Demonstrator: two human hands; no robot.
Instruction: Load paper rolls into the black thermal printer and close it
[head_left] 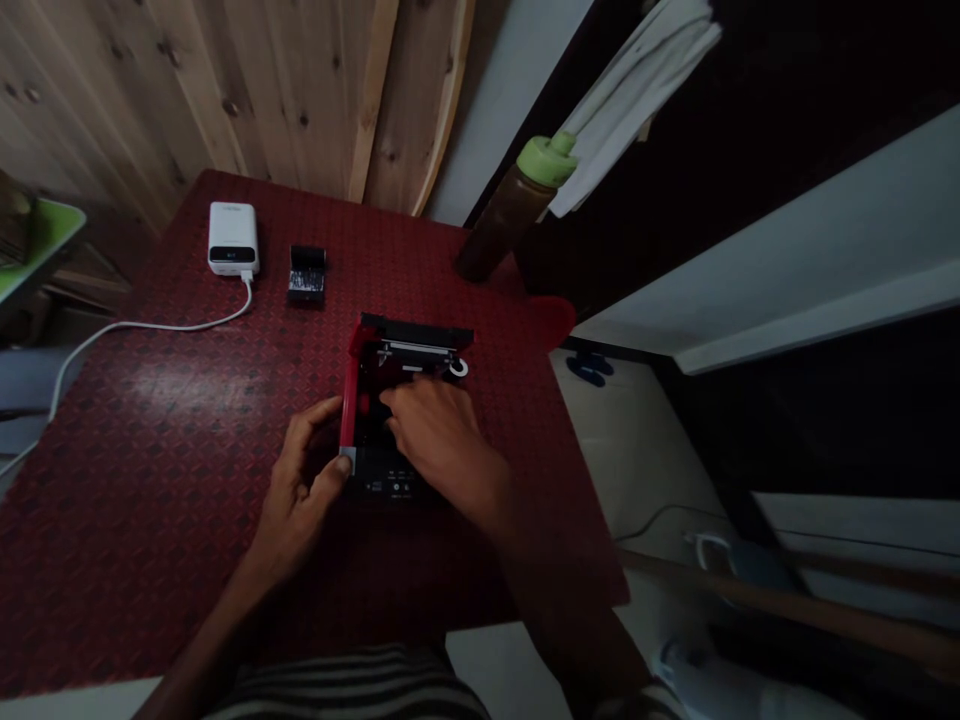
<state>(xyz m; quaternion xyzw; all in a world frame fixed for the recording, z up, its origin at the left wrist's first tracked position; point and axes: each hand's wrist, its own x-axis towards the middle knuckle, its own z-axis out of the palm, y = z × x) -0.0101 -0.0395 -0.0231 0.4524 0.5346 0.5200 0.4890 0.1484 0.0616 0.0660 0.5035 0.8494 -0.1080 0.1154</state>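
A black boxy device with red sides stands opened on the table, with small white markings on its front panel and a metal bar and white ring across its back part. My left hand grips its left side, thumb on the grey front corner and fingers along the outer wall. Inside the opening is my right hand, knuckles up and fingers bent down; the fingertips and whatever they hold or touch are hidden. Behind the device, to the left, lies a small black piece with a shiny patterned strip.
A white power bank with a white cable sits at the back left of the red patterned table. A brown bottle with a green cap stands at the back right, near a red round item. Wooden boards rise behind.
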